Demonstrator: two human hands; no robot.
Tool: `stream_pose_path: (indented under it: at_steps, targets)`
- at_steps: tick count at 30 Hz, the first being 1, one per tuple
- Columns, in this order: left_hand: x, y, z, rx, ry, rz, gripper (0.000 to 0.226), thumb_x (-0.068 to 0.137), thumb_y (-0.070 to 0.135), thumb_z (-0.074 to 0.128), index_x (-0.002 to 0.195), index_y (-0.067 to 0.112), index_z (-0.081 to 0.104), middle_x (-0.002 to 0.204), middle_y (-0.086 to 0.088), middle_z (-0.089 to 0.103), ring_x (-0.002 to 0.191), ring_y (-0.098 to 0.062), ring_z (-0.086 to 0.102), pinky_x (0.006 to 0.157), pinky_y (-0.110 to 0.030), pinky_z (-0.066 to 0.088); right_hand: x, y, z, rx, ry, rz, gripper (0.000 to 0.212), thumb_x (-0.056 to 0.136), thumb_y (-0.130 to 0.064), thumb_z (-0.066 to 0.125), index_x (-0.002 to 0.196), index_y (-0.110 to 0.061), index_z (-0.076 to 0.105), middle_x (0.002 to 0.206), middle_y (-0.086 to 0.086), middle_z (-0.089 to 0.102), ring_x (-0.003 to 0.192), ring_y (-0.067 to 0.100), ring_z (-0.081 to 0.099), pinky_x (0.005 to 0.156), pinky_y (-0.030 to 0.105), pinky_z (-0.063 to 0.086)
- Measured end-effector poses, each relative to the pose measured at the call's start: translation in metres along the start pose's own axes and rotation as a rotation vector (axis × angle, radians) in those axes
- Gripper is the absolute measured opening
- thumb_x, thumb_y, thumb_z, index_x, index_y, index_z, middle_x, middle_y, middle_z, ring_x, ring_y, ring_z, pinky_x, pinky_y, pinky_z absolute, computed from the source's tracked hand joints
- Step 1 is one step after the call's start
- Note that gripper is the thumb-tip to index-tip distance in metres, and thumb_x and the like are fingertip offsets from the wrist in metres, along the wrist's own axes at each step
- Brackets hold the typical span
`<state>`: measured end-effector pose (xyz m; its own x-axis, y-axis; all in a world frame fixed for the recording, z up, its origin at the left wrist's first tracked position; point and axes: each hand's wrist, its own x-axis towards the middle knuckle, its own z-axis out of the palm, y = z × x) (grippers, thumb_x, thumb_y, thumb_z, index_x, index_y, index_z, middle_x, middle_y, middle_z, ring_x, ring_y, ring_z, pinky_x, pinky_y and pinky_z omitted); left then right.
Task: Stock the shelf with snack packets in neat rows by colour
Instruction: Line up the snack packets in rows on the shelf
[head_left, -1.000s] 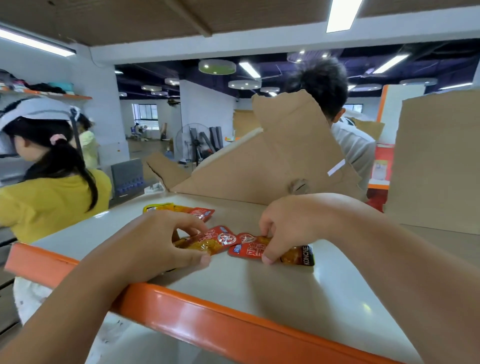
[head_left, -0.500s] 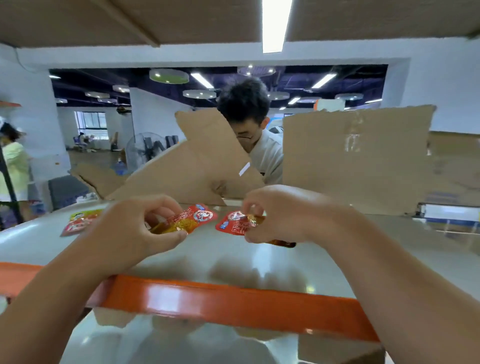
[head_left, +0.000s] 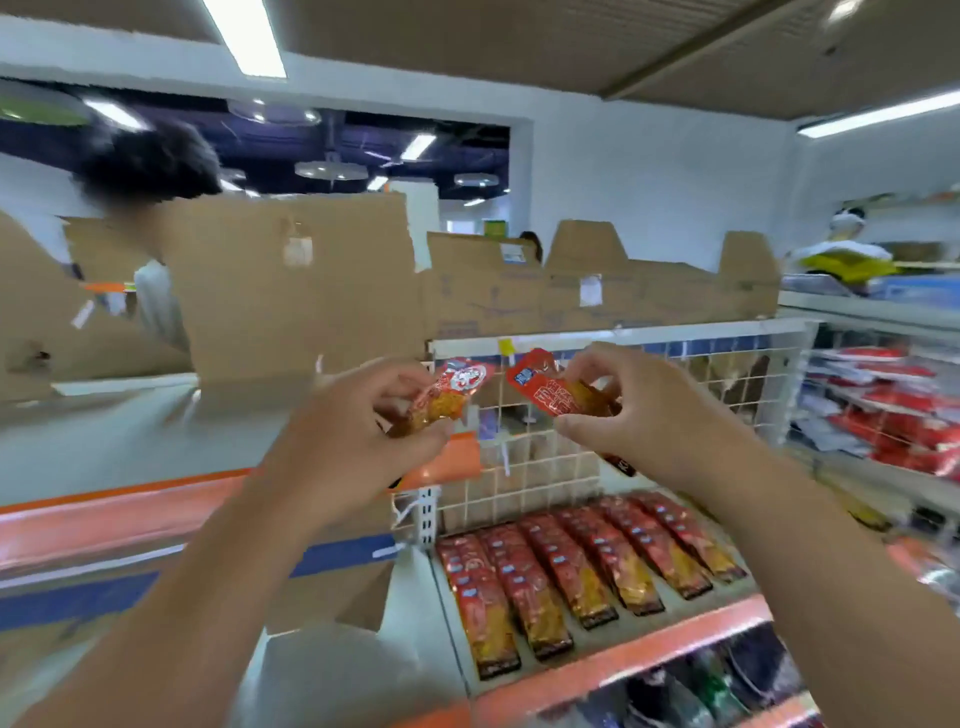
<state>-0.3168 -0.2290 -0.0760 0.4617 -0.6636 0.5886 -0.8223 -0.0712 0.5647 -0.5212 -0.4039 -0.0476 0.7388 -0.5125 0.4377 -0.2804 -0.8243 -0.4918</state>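
Holding 2 snack packets in front of the wire grid, you pinch the left packet in your left hand and the right packet in your right hand. Below the grid, red rows already line the shelf; these 2 await placing.

The left hand holds the left packet up, just beside the right packet in the right hand. Below them, rows of packets lie on the shelf, before the wire grid.
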Motion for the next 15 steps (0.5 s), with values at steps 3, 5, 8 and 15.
stream_pose_path:
  at_steps: [3,5,8,15]
  targets:
    - [0.000,0.036,0.070,-0.059,-0.088,0.013,0.031,0.076,0.049,0.082,0.102,0.053,0.065,0.098,0.032,0.068,0.089,0.015,0.062,0.075,-0.018,0.049,-0.038,0.057,-0.035,-0.052,0.086,0.091,0.029,0.082,-0.050,0.075,0.101,-0.037,0.057,0.096,-0.023,0.060,0.085,-0.004,0.058,0.066,0.021,0.043]
    - [-0.003,0.055,0.109,-0.067,-0.153,0.020,0.033,0.079,0.052,0.079,0.105,0.057,0.060,0.104,0.032,0.065,0.094,0.017,0.058,0.075,-0.015,0.045,-0.060,0.088,-0.051,-0.053,0.111,0.153,0.031,0.082,-0.049,0.076,0.103,-0.038,0.056,0.102,-0.019,0.059,0.088,-0.005,0.054,0.065,0.019,0.039]
    - [-0.007,0.072,0.158,-0.089,-0.223,0.023,0.043,0.080,0.056,0.077,0.113,0.067,0.051,0.114,0.029,0.062,0.094,0.012,0.060,0.075,-0.017,0.047,-0.085,0.128,-0.066,-0.076,0.123,0.237,0.033,0.083,-0.049,0.076,0.106,-0.038,0.056,0.103,-0.019,0.058,0.087,-0.005,0.053,0.063,0.016,0.037]
    - [-0.006,0.061,0.240,-0.067,-0.321,-0.045,0.064,0.077,0.054,0.084,0.133,0.055,0.053,0.113,0.028,0.060,0.095,0.010,0.060,0.070,-0.013,0.046,-0.100,0.205,-0.048,-0.084,0.140,0.331,0.038,0.081,-0.048,0.077,0.111,-0.037,0.056,0.106,-0.024,0.056,0.095,0.002,0.055,0.074,0.024,0.041]
